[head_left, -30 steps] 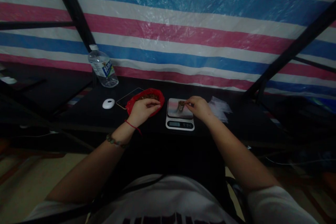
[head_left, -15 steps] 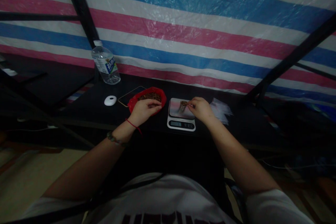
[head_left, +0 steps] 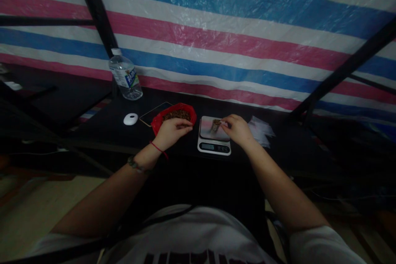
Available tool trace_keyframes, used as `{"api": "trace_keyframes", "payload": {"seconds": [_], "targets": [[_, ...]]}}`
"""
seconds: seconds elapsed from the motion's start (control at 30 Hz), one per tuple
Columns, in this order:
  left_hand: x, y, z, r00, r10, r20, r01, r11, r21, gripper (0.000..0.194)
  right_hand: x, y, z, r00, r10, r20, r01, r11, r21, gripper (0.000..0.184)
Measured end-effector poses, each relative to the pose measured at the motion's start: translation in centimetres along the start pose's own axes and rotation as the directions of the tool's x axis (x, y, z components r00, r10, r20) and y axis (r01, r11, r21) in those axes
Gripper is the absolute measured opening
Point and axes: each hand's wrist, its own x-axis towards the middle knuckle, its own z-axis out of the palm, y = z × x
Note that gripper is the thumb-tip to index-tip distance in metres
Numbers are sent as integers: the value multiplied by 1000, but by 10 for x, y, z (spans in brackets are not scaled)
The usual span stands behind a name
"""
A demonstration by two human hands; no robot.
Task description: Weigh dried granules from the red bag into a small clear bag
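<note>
My left hand (head_left: 173,133) is closed in a pinch over the front right of a red bowl-shaped holder (head_left: 157,120). Brown dried bits (head_left: 177,114) fill that holder; whatever the fingertips hold is too small to make out. A white kitchen scale (head_left: 214,148) stands right of it, its display lit but unreadable. On the scale's plate is a small clear plastic bag (head_left: 215,125) with brown bits near its top. My right hand (head_left: 238,131) pinches the bag's right edge from the side.
Several flat clear bags (head_left: 260,131) lie beyond my right hand. Left of the red holder are a phone (head_left: 151,113) and a white oval case (head_left: 130,119). A large plastic bottle (head_left: 126,76) stands behind them. Black frame posts (head_left: 95,8) and a striped tarp (head_left: 216,41) border the black table.
My left hand has shifted slightly right, toward the right rim of the red holder. The right hand keeps its pinch at the bag on the scale.
</note>
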Motion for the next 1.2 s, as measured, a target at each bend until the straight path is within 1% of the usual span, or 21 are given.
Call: {"api": "trace_keyframes", "payload": {"seconds": [0.07, 0.13, 0.2, 0.27, 0.37, 0.43, 0.47, 0.53, 0.6, 0.67, 0.7, 0.77, 0.83, 0.9, 1.03, 1.2], "targets": [[-1, 2, 4, 996, 89, -4, -88, 995, 43, 21, -2, -14, -3, 998, 36, -50, -30, 992, 121, 16], [-3, 7, 8, 981, 195, 1, -194, 976, 95, 17, -5, -32, -3, 995, 88, -52, -70, 957, 281, 17], [-6, 15, 13, 955, 297, 9, -296, 947, 124, 14, -8, -50, 2, 992, 125, 14, -118, 894, 433, 18], [-9, 22, 17, 926, 377, 9, -374, 916, 145, 12, -11, -65, 9, 986, 134, 102, -168, 816, 554, 18], [-13, 29, 22, 901, 434, -8, -424, 885, 193, 10, -12, -78, 16, 971, 149, 187, -237, 712, 661, 20], [-15, 30, 23, 898, 441, -2, -430, 877, 216, 10, -12, -78, 16, 964, 166, 209, -265, 678, 686, 21], [-16, 30, 23, 900, 436, 1, -425, 877, 223, 11, -10, -76, 14, 963, 175, 207, -270, 676, 686, 21], [-16, 29, 22, 913, 409, 8, -399, 888, 229, 15, -6, -65, 9, 966, 206, 158, -258, 707, 658, 20], [-16, 27, 20, 932, 363, 8, -355, 906, 232, 18, 1, -46, 3, 961, 269, 56, -248, 764, 596, 20], [-15, 27, 18, 946, 323, 16, -317, 918, 239, 18, 8, -22, 0, 939, 341, -42, -275, 818, 506, 21], [-15, 26, 17, 950, 311, 25, -308, 919, 245, 18, 11, -11, 1, 931, 359, -71, -291, 843, 452, 21], [-15, 25, 16, 954, 298, 42, -299, 919, 257, 19, 14, 8, 5, 941, 330, -80, -285, 896, 341, 19], [-15, 24, 16, 955, 289, 62, -295, 919, 260, 19, 14, 20, 11, 959, 279, -39, -259, 928, 266, 17], [-15, 22, 15, 957, 279, 74, -289, 922, 256, 19, 13, 24, 17, 968, 251, -4, -244, 945, 218, 17], [-15, 20, 15, 961, 267, 75, -278, 929, 246, 19, 10, 19, 21, 973, 230, 7, -228, 962, 147, 18], [-14, 18, 15, 964, 255, 72, -265, 936, 231, 19, 8, 15, 18, 969, 247, 14, -246, 957, 155, 21]]}}
